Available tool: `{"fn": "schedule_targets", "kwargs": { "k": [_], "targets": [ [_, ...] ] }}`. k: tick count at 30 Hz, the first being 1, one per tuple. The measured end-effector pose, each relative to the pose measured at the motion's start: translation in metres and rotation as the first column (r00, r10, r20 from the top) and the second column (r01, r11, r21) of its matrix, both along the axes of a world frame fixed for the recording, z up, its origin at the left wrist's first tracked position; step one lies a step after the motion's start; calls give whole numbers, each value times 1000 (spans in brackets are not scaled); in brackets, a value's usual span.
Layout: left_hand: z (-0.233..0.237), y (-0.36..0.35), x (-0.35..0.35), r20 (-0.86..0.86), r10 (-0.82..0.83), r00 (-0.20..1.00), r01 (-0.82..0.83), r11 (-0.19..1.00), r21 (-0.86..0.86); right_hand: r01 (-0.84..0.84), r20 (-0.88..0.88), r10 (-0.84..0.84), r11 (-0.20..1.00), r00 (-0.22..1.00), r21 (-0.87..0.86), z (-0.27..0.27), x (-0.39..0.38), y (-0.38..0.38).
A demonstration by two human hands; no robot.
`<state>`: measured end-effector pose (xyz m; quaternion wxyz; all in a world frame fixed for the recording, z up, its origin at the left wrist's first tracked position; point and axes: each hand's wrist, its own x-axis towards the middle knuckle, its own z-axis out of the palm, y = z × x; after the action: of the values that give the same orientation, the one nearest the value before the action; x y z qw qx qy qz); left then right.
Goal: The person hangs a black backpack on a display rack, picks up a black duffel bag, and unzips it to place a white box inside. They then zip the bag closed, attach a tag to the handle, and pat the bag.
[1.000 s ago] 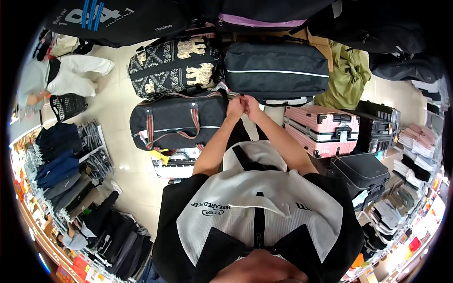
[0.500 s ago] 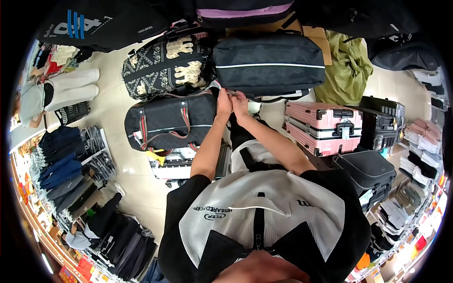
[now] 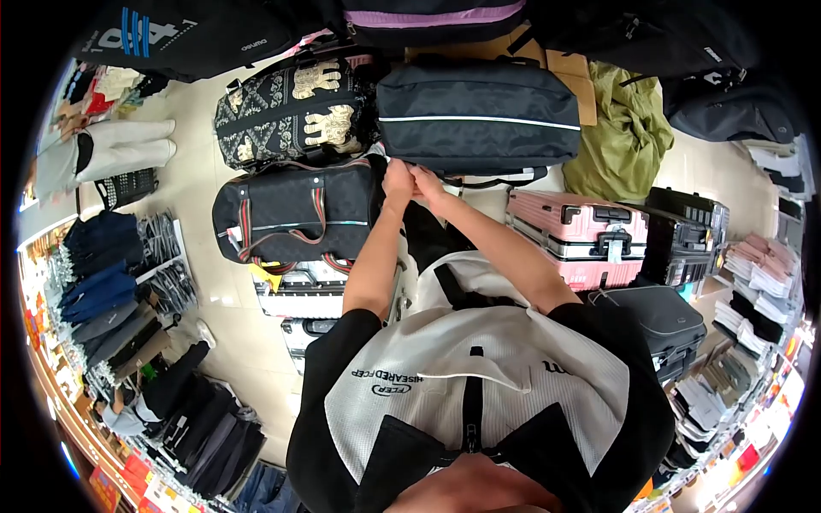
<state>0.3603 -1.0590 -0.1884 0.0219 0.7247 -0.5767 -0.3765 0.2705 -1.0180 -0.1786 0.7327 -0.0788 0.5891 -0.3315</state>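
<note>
"Black rectangular fabric bag with a thin white stripe (image 3: 479, 98): where does it lie?"

"Straight ahead of the person, just beyond both hands, its length running across the view. Just to its left is a black-and-cream bag printed with elephants (image 3: 295, 111); to its right slumps a crumpled olive-green fabric bundle (image 3: 620, 128). Brown cardboard (image 3: 570, 81) shows behind it."

"And the hands?"

"The left hand (image 3: 398, 182) and the right hand (image 3: 425, 185) are together, side by side, fingers curled inward, at the near left corner of that striped bag."

"Clamped on something?"

"I cannot tell. The hands hide their own fingertips and whatever may be between them."

"What else is close to the left hand?"

"One end of a long black fabric duffel with red-striped handles (image 3: 291, 214), just beside it. A silver ribbed hard-shell case (image 3: 295, 301) shows on the duffel's near side."

"And over to the right?"

"A pale pink hard-shell suitcase with black corner guards (image 3: 556, 222), apart from the right hand. Beyond that are black hard-shell luggage (image 3: 680, 248) and, nearer the person, a dark grey soft-sided suitcase (image 3: 654, 316)."
</note>
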Motion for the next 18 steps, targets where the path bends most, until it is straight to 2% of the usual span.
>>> {"fn": "schedule_targets", "kwargs": {
  "k": [2, 4, 7, 10, 12, 14, 16, 17, 18],
  "targets": [
    [0, -6, 8, -28, -10, 1000, 11, 999, 34, 18, 41, -19, 1000, 999, 16, -18, 2, -2],
    [-9, -8, 14, -26, -36, 999, 36, 999, -2, 46, 76, -47, 999, 996, 21, -28, 4, -4],
    [-27, -2, 7, -59, 30, 998, -36, 995, -98, 125, 42, -128, 989, 991, 85, -40, 9, -9],
    [-23, -7, 3, -78, 15, 997, -14, 1000, 11, 74, 80, -81, 993, 994, 89, -25, 0, -7],
    [-6, -18, 7, 2, -35, 999, 35, 993, 114, 24, 85, -31, 996, 996, 84, -22, -2, -7],
    [-16, -24, 12, 33, -66, 997, 59, 982, 179, -6, 88, -2, 996, 996, 90, -20, -2, -6],
    [-38, -21, 19, -44, -36, 998, 41, 993, 110, -11, 92, 1, 994, 996, 105, -25, -1, -8],
    [-30, -20, 19, -83, -25, 996, 31, 997, 76, -11, 70, 4, 996, 998, 93, -27, 1, -7],
    [-22, -22, 20, -117, -47, 992, 64, 988, 140, -10, 48, 6, 997, 999, 81, -28, 2, -6]
  ]
}}
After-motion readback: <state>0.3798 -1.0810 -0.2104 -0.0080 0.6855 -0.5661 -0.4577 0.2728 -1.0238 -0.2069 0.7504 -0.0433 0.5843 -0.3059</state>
